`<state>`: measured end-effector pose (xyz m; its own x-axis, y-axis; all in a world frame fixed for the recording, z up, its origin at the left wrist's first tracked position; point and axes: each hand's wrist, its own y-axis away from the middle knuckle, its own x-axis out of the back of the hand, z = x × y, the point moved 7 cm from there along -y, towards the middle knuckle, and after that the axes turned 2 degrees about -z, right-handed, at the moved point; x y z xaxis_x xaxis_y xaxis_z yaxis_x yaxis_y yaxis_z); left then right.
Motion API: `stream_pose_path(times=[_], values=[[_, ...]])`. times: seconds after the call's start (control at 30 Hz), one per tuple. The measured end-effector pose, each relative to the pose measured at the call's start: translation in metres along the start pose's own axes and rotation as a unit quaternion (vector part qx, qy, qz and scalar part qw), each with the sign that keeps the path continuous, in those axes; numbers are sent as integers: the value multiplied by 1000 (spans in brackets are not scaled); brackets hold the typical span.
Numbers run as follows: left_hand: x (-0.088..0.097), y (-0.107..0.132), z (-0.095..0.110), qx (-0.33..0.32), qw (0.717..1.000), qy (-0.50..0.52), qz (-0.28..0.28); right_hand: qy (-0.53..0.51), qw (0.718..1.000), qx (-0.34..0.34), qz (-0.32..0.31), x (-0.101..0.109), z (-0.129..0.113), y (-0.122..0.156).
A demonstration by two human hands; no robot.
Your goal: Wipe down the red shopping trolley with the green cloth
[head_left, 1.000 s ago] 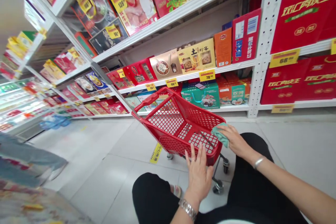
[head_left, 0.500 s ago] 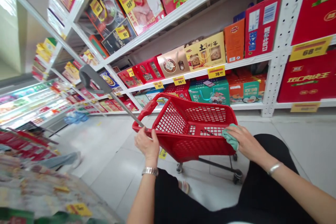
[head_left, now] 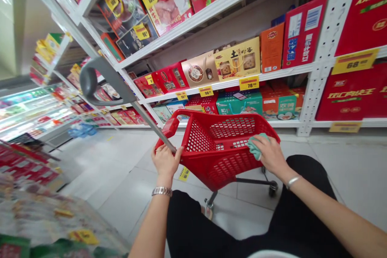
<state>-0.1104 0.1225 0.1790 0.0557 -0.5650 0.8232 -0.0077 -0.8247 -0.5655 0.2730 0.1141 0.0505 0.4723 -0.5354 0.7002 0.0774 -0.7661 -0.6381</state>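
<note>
A red plastic shopping trolley basket [head_left: 223, 157] on wheels stands on the floor in front of me. My left hand [head_left: 165, 160] is closed around its near left rim, where the grey pull handle [head_left: 104, 86] joins the basket. My right hand [head_left: 270, 154] presses a folded green cloth [head_left: 254, 147] against the inside of the basket's right rim, fingers closed on the cloth. Both wrists wear metal bands. My legs in black trousers fill the lower middle of the view.
White shelving [head_left: 229, 84] with red, gold and green gift boxes and yellow price tags runs behind the basket. A white upright post [head_left: 317, 76] stands at right. Blurred packaged goods [head_left: 36, 209] lie at lower left, near the grey tiled floor [head_left: 109, 161].
My left hand moved from the basket's near wall to the left rim by the handle. The basket turned and tilted, and the grey handle swung up into view. The cloth hand stayed on the right rim.
</note>
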Motion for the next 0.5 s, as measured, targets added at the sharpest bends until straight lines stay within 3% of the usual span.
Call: stream_pose_path(times=[0.07,0.27,0.33,0.43,0.5], values=[[1,2,4,4,1000,-9,1,-32,999,22,-7,-9,-38,-7],[7,9,11,10,1000,-19,15,-176,972,146,-62,-39,-189,-43],[9,13,11,10,1000,-20,19,-194,965,164,-71,-43,-229,-55],[11,19,9,8,1000,-20,23,-199,962,174,-71,-46,-258,-61],[12,22,9,4,999,-24,25,-184,963,185,-65,-45,-254,-55]])
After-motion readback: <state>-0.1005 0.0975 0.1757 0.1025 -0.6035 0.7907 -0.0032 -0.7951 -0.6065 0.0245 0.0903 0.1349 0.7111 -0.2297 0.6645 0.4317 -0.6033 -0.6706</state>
